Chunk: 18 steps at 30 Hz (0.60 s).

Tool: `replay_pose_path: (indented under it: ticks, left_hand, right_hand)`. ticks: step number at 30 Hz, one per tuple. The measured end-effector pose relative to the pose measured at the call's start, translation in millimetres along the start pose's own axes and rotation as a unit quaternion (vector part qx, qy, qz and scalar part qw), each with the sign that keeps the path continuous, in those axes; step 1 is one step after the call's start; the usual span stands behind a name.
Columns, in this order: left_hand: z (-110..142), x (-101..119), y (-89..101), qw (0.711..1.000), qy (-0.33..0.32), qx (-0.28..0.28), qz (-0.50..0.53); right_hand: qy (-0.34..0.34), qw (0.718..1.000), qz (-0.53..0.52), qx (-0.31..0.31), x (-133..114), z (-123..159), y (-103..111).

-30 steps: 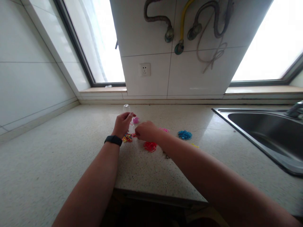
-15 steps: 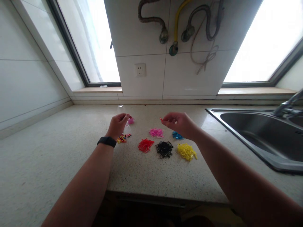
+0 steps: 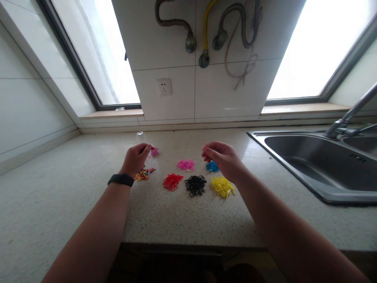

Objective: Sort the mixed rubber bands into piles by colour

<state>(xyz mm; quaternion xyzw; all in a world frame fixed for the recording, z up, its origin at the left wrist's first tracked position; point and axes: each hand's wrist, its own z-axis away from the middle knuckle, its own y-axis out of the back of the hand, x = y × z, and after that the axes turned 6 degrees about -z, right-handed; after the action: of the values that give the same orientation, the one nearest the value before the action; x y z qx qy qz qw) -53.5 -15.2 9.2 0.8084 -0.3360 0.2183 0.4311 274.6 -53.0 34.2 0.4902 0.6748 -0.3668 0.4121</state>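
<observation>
Since a second ago, when it was down beside the other one at the multicoloured pile, my right hand (image 3: 222,159) has swung well to the right and is now above the blue pile (image 3: 212,167), partly covering it. Between that thumb and those fingers I pinch a thin reddish band (image 3: 205,145), its tip poking up past my fingertips. With my left hand (image 3: 137,157), a dark wristband (image 3: 120,179) on its wrist, I keep thumb and fingertips together over the multicoloured pile (image 3: 143,174); whether they grip anything I cannot tell. Just past those fingertips lies a small pink thing (image 3: 154,151), and a clear plastic item (image 3: 140,136) shows behind the hand. Between my hands on the speckled counter (image 3: 188,220) sits a pink pile (image 3: 186,165); nearer me, left to right, are red (image 3: 172,182), black (image 3: 196,185) and yellow (image 3: 223,187) piles.
</observation>
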Motion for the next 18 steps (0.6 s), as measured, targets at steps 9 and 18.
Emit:
replay_pose_path:
  ticks: [9, 18]
  left_hand:
    - [2.6, 3.6, -1.2, 0.999, -0.021, -0.012, -0.033]
    - [5.1, 9.0, -1.0, 0.998, -0.031, -0.021, -0.051]
  right_hand:
    - [0.041, 0.999, -0.013, 0.016, -1.6, 1.0, -2.1]
    - [0.036, 0.999, 0.008, 0.019, -4.7, 2.4, -3.6]
